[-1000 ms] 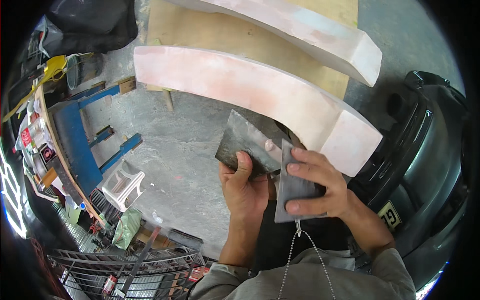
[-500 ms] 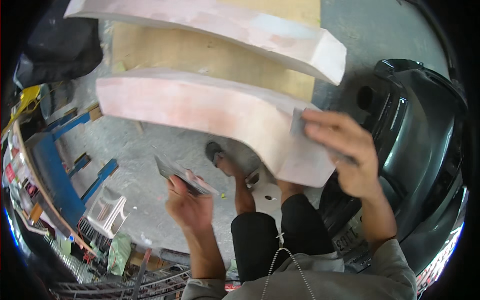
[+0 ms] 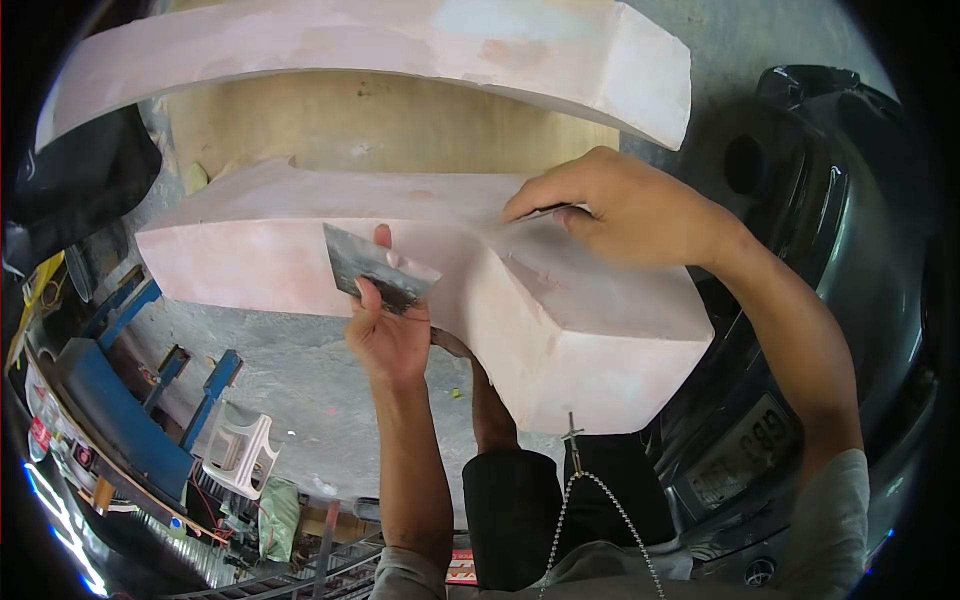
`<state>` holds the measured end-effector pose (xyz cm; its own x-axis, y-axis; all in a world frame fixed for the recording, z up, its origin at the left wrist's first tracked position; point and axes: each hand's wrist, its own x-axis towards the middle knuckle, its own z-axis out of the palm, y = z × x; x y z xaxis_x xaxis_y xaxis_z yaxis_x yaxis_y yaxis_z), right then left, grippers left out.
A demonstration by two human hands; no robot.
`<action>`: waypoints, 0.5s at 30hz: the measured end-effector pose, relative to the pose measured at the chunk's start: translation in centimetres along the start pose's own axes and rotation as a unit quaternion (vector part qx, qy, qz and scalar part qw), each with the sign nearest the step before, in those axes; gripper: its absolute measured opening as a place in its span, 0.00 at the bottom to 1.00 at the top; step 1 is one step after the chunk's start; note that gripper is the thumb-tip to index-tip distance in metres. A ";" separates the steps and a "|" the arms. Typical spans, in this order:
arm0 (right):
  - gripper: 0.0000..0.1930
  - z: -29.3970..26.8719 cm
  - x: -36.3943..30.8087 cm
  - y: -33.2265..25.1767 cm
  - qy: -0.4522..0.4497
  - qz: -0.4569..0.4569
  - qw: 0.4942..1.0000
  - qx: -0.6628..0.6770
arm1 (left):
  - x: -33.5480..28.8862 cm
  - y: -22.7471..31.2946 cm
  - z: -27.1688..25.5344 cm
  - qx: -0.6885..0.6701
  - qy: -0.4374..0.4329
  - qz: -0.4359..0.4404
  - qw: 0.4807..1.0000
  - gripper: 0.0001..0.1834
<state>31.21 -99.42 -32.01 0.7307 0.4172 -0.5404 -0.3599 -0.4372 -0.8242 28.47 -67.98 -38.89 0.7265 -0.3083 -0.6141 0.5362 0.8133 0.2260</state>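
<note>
1. While the pink panel is lying across the plywood board, filler is being worked over its upper face; the step in hand is judged to be spreading or smoothing.
2. A thin blade is being pressed onto the panel's top face, near its bend, by the right hand. The fingers are being held curled and closed down on it, and most of the blade is being hidden beneath them.
3. A grey, filler-smeared plate is being gripped by the left hand, thumb over its lower edge and a fingertip showing above it. It is being held against or just before the panel's front side; which cannot be told.
4. The next move is judged to call for an even, flat pull of the blade along the surface, with the plate being kept near for reloading.
5. A second pink panel is resting farther back on the board, apart from both hands.
6. A dark car is standing at the right, and a blue frame and white stool are sitting on the floor at the lower left.
</note>
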 end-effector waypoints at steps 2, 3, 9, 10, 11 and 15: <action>0.21 0.2 -0.1 -0.1 -0.003 -0.006 1.000 -0.004 | 0.1 -0.4 1.3 0.037 0.017 0.013 0.999 0.30; 0.22 0.3 -0.3 -0.1 -0.007 -0.014 1.000 -0.015 | 0.2 -0.7 1.9 0.069 0.031 0.028 0.997 0.31; 0.24 0.8 -1.1 -0.2 -0.003 -0.012 1.000 0.012 | 0.7 -0.9 2.1 0.111 0.032 0.038 0.993 0.30; 0.24 0.7 -1.3 -0.2 -0.002 -0.012 1.000 0.013 | 0.7 -1.0 2.2 0.112 0.032 0.037 0.993 0.30; 0.24 0.6 -1.5 -0.1 -0.005 -0.019 1.000 0.017 | 0.7 -1.0 2.2 0.111 0.043 0.041 0.992 0.29; 0.25 0.2 -2.7 -0.4 -0.023 -0.027 0.998 0.050 | 0.7 -1.1 2.1 0.113 0.054 0.047 0.991 0.27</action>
<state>29.29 -100.23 -30.24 0.7236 0.4751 -0.5006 -0.3788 -0.3329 -0.8635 29.30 -70.11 -37.97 0.7334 -0.1724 -0.6576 0.5604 0.7009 0.4412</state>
